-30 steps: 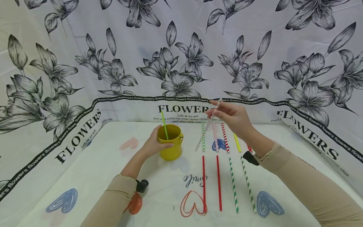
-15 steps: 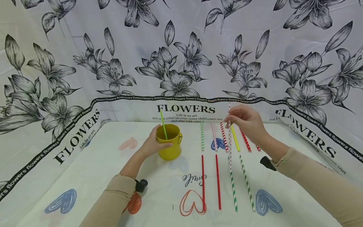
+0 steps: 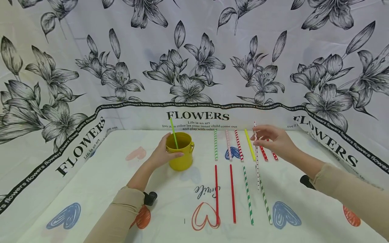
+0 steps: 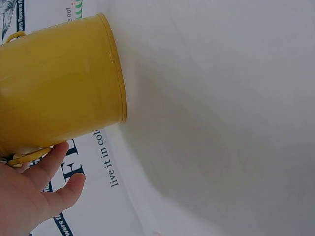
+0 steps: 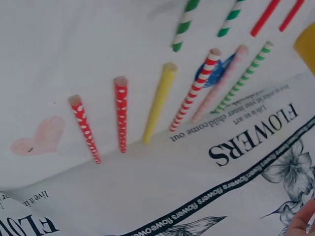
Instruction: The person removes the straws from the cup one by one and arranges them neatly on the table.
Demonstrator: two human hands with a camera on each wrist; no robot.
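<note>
My left hand [image 3: 161, 153] holds a small yellow bucket [image 3: 181, 162] by its left side, thumb across the front. The bucket stands upright on the table, and a bright green straw [image 3: 173, 131] leans inside it. In the left wrist view, fingers [image 4: 54, 162] touch the bucket [image 4: 59, 78] near its handle lug. Between thumb and fingertips, my right hand [image 3: 276, 140] pinches a white straw with small dark dots [image 3: 258, 168] near its upper end. That straw hangs nearly upright, in front of the back row's right part. Only fingertips [image 5: 300, 223] show in the right wrist view, its straw out of sight.
A back row holds a green-striped straw [image 3: 216, 145], a pink one [image 3: 228, 145], a red-striped one [image 3: 239, 145], a yellow one [image 3: 250, 145] and red dotted ones [image 5: 121, 113]. Nearer lie two red straws [image 3: 232, 195] and two green-striped straws [image 3: 248, 195]. A flowered cloth [image 3: 121, 81] hangs behind.
My right hand has carried the dotted white straw to the right and slightly down, and the straw has swung from slanted to nearly upright. The left hand and bucket stay in place.
</note>
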